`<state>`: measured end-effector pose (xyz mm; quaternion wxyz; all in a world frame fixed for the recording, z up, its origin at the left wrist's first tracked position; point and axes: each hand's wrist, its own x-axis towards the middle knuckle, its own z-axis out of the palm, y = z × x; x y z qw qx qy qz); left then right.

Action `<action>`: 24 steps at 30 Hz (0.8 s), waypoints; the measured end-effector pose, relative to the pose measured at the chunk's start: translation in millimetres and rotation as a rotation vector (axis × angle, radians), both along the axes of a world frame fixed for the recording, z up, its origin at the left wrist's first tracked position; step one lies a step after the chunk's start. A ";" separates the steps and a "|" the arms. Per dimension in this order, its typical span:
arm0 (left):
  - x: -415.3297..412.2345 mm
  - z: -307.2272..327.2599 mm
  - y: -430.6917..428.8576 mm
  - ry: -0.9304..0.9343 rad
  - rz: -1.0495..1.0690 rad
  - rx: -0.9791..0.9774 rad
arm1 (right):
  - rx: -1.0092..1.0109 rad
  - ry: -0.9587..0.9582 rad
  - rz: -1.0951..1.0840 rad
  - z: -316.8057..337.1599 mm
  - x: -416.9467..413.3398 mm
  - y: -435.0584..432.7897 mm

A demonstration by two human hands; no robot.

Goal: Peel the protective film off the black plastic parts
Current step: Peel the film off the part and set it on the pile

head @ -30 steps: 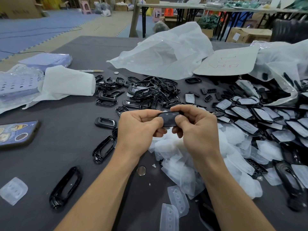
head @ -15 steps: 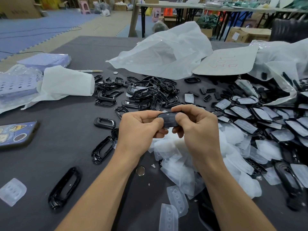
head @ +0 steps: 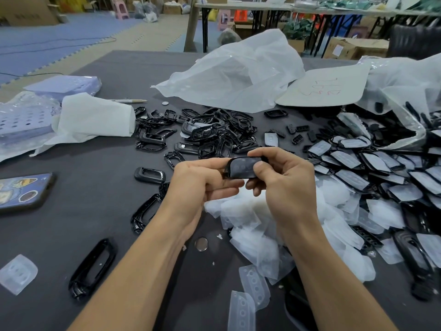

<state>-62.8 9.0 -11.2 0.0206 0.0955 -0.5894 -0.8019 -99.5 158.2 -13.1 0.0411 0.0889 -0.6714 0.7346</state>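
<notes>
Worktable (head: pixel 100 177), dark grey, items listed from the near edge outward.

- Loose film pieces (head: pixel 241 311), translucent, with round holes, at the near edge.
- Black oval frame (head: pixel 93 267), lying flat, near left. A single film scrap (head: pixel 18 273) lies well to its left.
- Round metal disc (head: pixel 201 244), between the two forearms.
- Pile of peeled film (head: pixel 257 225), whitish, directly beneath the hands.
- Left hand (head: pixel 198 185): fingers curled, pinching the left end of the black plastic part (head: pixel 241 167).
- Right hand (head: pixel 284 185): thumb pressed on the part's face, fingers curled behind it. The part is held above the table, over the film pile, at centre.
- Phone (head: pixel 23 191), with a stickered case, at the left edge.
- Film-covered parts (head: pixel 372 163), a large spread, to the right.
- Heap of black frames (head: pixel 207 132), beyond the hands.
- White sheet (head: pixel 95 118), folded, far left, with a pen (head: pixel 130 100) just behind it.
- Clear plastic bag (head: pixel 238 75), crumpled, far centre.
- Cardboard sheet (head: pixel 327 88), with red writing, beside the bag.
</notes>
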 end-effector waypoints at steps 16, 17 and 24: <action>-0.3 -2.7 7.6 0.008 0.164 -0.194 | 0.033 0.045 0.007 -0.4 2.8 -1.4; -0.2 -2.5 8.1 0.006 0.170 -0.198 | 0.045 0.052 0.008 -0.9 3.0 -1.5; -2.4 -1.3 12.3 -0.027 0.209 -0.197 | 0.032 0.038 0.021 -2.8 0.4 -0.8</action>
